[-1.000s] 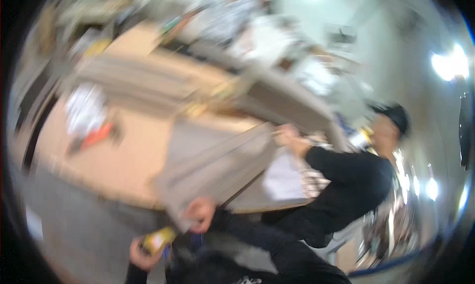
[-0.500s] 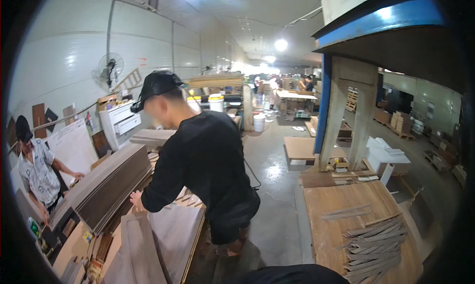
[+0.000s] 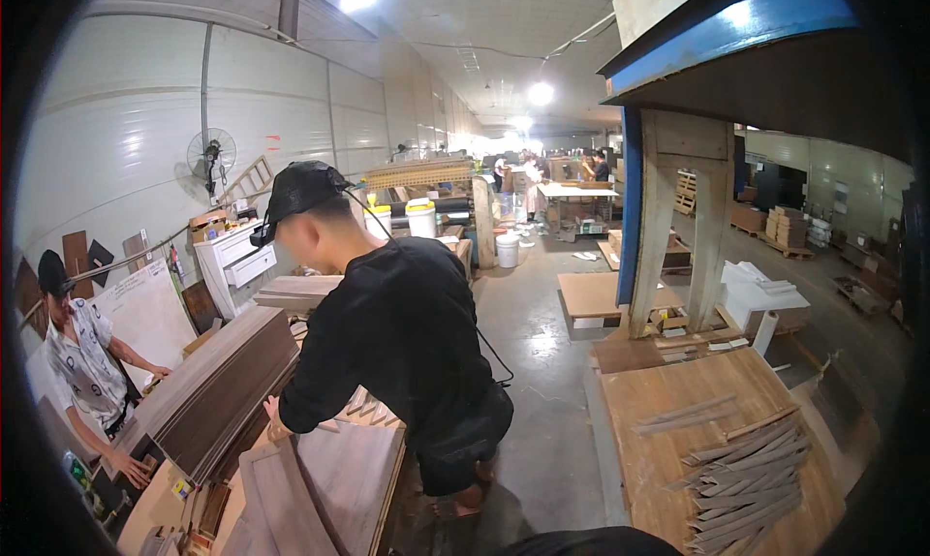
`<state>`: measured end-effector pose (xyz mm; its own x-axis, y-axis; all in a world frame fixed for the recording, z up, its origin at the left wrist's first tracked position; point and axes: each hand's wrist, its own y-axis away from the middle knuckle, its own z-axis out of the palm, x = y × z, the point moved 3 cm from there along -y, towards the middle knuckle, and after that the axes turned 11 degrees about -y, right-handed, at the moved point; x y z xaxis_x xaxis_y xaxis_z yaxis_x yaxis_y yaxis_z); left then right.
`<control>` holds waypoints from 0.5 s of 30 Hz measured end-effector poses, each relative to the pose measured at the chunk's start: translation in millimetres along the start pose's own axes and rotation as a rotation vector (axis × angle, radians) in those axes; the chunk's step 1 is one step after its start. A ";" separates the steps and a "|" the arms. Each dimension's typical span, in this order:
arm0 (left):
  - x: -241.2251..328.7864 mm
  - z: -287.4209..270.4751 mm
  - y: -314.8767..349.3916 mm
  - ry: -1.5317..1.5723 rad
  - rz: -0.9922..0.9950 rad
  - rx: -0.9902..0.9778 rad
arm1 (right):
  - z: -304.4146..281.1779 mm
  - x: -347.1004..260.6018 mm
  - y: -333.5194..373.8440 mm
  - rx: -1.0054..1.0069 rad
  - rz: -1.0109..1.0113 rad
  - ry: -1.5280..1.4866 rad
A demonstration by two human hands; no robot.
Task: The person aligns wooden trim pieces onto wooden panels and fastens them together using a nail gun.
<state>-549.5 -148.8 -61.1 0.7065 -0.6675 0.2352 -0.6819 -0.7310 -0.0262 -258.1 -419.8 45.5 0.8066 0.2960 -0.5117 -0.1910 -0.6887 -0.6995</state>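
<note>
Neither my left hand nor my right hand shows. A dark, rounded piece of clothing (image 3: 591,541) crosses the lower edge; whether it is my own I cannot tell. Closest in front of me, a co-worker in a black top and cap (image 3: 407,333) bends over a bench. That person's hand (image 3: 275,413) is by a long stack of grey-brown wood panels (image 3: 218,391). Nearer to me, loose wood-grain panels (image 3: 339,469) lie on the same bench, one narrow piece (image 3: 281,483) overlapping them. At far left, a second person in a patterned shirt (image 3: 82,362) stands behind the stack.
To the right, a wooden table (image 3: 678,382) carries a heap of thin, grey-brown strips (image 3: 746,488). Over it hangs a blue-edged machine frame (image 3: 736,43) on pale uprights. A grey floor aisle (image 3: 542,333) runs between the benches. White buckets (image 3: 507,250) stand farther back.
My view has shifted slightly, so most of the scene sits a little lower. The patterned-shirt person's near hand has moved down and right beside the stack.
</note>
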 end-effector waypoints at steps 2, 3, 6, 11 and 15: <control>5.1 2.6 17.8 -0.032 0.078 -0.037 | 3.4 0.0 1.7 -0.001 0.018 -0.002; 9.9 5.4 25.8 -0.060 0.163 -0.072 | 4.1 -0.7 4.0 0.000 0.030 0.002; 35.1 12.1 48.9 0.137 0.163 -0.101 | 3.0 -6.9 16.5 -0.009 0.065 0.013; 103.7 -5.9 103.5 0.595 0.117 -0.142 | 17.8 -27.3 43.1 -0.021 0.108 -0.011; 142.3 -10.2 139.0 0.853 -0.057 -0.216 | 27.5 -47.8 52.5 0.014 0.103 -0.036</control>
<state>-545.6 -343.9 -21.4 0.4171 -0.2339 0.8783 -0.7318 -0.6594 0.1719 -322.0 -451.9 19.6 0.7617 0.2483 -0.5985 -0.2798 -0.7071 -0.6494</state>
